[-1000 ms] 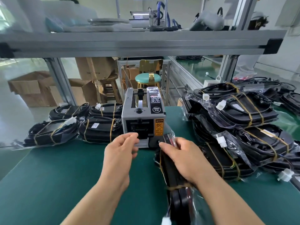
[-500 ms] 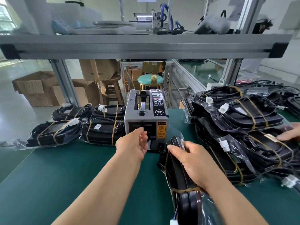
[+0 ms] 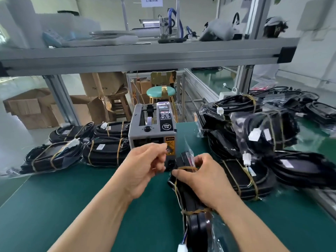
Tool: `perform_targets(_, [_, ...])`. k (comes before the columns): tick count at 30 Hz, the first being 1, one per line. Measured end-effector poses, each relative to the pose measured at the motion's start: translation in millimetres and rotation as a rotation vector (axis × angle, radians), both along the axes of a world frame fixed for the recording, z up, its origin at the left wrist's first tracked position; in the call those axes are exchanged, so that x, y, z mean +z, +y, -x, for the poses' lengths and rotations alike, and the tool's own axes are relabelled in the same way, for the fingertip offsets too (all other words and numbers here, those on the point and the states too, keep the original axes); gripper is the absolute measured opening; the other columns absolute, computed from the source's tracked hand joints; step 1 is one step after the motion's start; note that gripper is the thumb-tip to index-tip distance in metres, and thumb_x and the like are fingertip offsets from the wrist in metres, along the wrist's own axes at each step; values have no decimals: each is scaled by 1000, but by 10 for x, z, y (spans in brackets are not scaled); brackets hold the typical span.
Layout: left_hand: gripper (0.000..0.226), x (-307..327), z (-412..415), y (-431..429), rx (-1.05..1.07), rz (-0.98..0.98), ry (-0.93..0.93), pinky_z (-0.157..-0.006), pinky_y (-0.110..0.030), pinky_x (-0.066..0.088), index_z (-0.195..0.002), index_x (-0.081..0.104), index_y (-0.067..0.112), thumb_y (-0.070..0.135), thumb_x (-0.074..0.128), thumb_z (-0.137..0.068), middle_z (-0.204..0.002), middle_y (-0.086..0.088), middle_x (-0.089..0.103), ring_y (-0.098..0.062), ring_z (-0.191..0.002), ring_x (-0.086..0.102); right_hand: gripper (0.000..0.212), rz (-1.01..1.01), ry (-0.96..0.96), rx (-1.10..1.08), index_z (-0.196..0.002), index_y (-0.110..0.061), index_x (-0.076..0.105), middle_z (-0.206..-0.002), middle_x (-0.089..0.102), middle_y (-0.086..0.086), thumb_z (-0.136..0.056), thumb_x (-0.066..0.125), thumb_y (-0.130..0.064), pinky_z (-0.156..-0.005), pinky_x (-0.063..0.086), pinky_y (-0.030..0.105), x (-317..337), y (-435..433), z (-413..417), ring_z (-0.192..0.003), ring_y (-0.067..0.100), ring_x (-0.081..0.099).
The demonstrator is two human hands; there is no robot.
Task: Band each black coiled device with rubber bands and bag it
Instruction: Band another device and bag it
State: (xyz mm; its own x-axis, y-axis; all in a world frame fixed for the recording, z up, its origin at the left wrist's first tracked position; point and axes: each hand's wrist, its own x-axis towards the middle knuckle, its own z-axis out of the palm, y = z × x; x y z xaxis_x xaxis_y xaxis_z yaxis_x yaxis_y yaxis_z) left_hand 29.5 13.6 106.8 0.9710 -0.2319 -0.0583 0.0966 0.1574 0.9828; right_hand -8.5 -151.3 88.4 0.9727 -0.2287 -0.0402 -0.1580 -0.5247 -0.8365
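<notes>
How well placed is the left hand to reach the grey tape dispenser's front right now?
Probably yes: the left hand sits just in front of the tape dispenser with nothing between them. The right hand grips the bagged device off to the side, out of its path.

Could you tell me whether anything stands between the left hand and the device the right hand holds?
Nothing visible does. The left hand is just left of the black device gripped by the right hand; the tape dispenser sits behind both.

Aluminium shelf beam (image 3: 145,55); behind and below it: cardboard boxes (image 3: 36,110), wooden stool (image 3: 120,104), green-seated stool (image 3: 161,92), pale glossy floor (image 3: 14,91).
</notes>
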Motion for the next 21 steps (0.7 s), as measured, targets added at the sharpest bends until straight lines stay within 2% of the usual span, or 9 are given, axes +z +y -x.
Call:
perform_targets(6, [12, 59, -141, -215, -82, -288, -18, -51, -16, 44, -83, 61, 12, 16, 64, -94, -56, 5, 44, -5, -49, 40, 49, -12, 2, 25, -87, -27, 51, -82, 64, -11, -62, 82, -55, -55, 38, 20, 21, -9, -8, -73, 4, 59])
perform_targets(18, [17, -36, -233, -229, -95, -267, 29, -44, -15, 37, -74, 65, 13, 17, 68, -90, -56, 0, 40, -8, -46, 35, 47, -27, 1, 55, -87, -27, 51, -82, 65, -10, -63, 82, -54, -59, 40, 24, 19, 0, -31, -74, 7, 60])
perform_targets(21, [16, -65, -243, -237, -73, -272, 17, -46, -17, 37, -73, 66, 12, 16, 70, -89, -55, -1, 42, -8, -46, 35, 48, -36, -2, 60, -88, -27, 52, -82, 66, -9, -63, 82, -54, -61, 43, 25, 12, 0, -41, -75, 9, 61])
